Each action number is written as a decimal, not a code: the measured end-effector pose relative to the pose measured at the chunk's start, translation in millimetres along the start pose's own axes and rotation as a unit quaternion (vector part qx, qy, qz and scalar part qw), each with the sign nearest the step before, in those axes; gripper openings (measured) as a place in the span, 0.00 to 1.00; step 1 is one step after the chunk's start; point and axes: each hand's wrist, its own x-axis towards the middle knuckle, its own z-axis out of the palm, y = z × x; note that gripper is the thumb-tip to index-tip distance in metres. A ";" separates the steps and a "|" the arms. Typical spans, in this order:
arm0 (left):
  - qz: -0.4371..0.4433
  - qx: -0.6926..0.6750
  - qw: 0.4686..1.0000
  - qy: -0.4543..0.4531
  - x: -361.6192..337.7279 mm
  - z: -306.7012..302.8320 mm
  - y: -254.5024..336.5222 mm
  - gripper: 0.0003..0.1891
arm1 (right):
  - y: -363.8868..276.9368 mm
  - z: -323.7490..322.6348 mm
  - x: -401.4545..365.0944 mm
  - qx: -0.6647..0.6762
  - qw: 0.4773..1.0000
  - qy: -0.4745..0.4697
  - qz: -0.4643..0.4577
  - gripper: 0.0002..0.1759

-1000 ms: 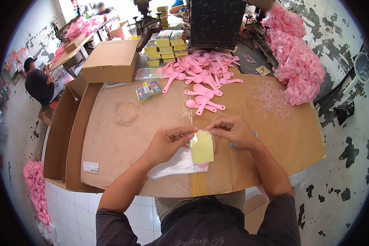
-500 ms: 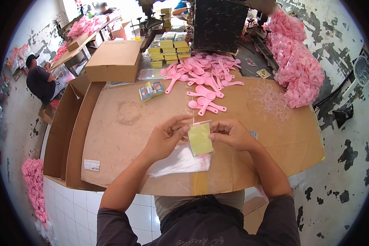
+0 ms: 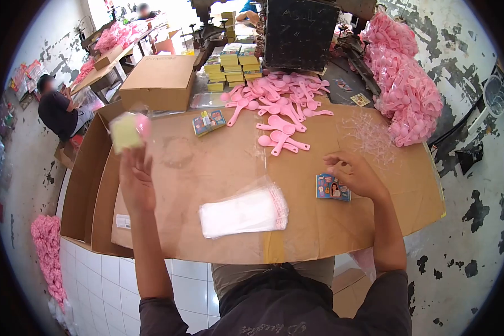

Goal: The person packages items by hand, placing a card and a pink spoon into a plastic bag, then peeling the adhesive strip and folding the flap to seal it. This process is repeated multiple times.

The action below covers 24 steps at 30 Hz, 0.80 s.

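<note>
My left hand [image 3: 137,182] is raised at the left, over the inner edge of the open carton. At its fingertips is a small clear packet [image 3: 127,133] with a pale yellow card and something pink in it, blurred by motion. My right hand [image 3: 355,175] is held over a small stack of blue printed cards [image 3: 333,187], fingers loosely bent and apart, holding nothing. Between the hands, a pile of clear plastic bags [image 3: 241,213] lies on the cardboard tabletop. Beyond them lie pink plastic spoons [image 3: 285,126] in a heap.
An open carton [image 3: 89,190] runs along the left edge, with a closed box [image 3: 159,81] behind it. Card stacks [image 3: 229,61] and a black machine [image 3: 299,36] stand at the back. Bagged spoons [image 3: 406,84] hang at right. Another person [image 3: 59,109] sits far left.
My left hand has swung left and away from me with the packet. My right hand has let go of it and moved right, over the blue cards. The plastic bags are now uncovered.
</note>
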 end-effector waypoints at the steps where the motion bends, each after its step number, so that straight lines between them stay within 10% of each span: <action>1: -0.014 -0.006 1.000 -0.019 2.8 5.4 6.7 0.23 | 6.0 1.0 -2.2 -0.009 1.000 0.009 0.012 0.20; 5: -0.097 0.224 0.963 -0.116 -11.0 16.3 -3.4 0.29 | 19.8 1.7 -5.6 -0.090 0.995 -0.037 -0.032 0.24; 9: -0.007 0.505 0.725 -0.468 -65.3 59.0 -11.4 0.44 | 24.0 -3.4 -6.9 -0.088 0.991 -0.088 -0.045 0.32; 12: 0.109 0.593 0.577 -0.551 -97.4 74.6 -28.7 0.58 | 20.4 -10.6 -11.4 -0.093 0.986 -0.124 -0.060 0.37; 24: 0.129 0.601 0.584 -0.531 -68.4 95.3 -67.5 0.54 | 26.8 5.8 0.6 -0.075 0.992 -0.087 -0.045 0.41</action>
